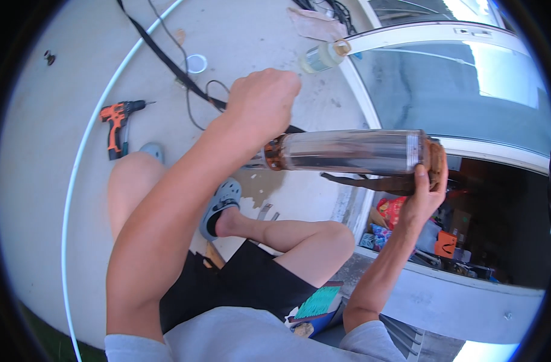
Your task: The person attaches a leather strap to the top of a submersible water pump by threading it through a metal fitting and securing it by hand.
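Note:
A long, shiny metal submersible pump [354, 151] lies across in front of me, raised above my legs. A rusty collar [275, 152] rings it toward the left, and its right end is brown with rust. My right hand [429, 184] grips that rusty end, thumb on the metal and fingers wrapped around behind. Above the collar, my left hand [264, 99] is closed in a fist with its knuckles up; whatever its fingers hold is hidden. A dark flat strip [372, 183] hangs beneath the pump near my right hand.
An orange and black drill [120, 123] lies on the concrete floor at left. Beyond my left hand are a black cable [167, 59], a white lid [197, 63] and a bottle [325, 57]. A pale hose [76, 175] curves along the left. Glass sliding panels [444, 90] stand at right.

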`<state>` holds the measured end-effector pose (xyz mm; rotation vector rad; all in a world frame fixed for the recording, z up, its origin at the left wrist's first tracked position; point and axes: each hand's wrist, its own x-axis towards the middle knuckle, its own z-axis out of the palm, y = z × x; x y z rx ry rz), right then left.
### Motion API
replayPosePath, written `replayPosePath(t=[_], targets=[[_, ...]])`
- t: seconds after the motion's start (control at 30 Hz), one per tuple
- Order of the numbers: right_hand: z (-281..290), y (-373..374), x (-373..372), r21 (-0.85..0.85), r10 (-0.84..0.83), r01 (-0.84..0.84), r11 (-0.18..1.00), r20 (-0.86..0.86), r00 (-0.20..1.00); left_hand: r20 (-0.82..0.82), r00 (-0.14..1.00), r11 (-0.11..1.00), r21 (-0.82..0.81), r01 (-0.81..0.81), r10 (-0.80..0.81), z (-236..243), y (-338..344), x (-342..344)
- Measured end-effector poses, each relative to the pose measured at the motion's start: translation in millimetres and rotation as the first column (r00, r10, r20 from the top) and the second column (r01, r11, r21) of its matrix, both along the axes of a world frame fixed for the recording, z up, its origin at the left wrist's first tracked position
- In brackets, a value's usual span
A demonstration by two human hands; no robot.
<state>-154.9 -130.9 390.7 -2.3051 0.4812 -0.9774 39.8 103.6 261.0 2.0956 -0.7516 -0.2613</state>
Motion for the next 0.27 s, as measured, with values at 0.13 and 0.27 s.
replayPosePath(t=[0.13,0.27], targets=[[5.4,-4.9,-2.8,0.047,0.002,-0.004,0.999,0.036,0.999,-0.002,0.999,0.999,0.020,0.050,-0.050,5.6,-5.3,4.4],[2.5,-6.0,-3.4,0.014,0.004,-0.004,1.000,-0.004,1.000,-0.036,0.998,0.998,0.038,0.052,-0.051,9.9,3.5,4.6]])
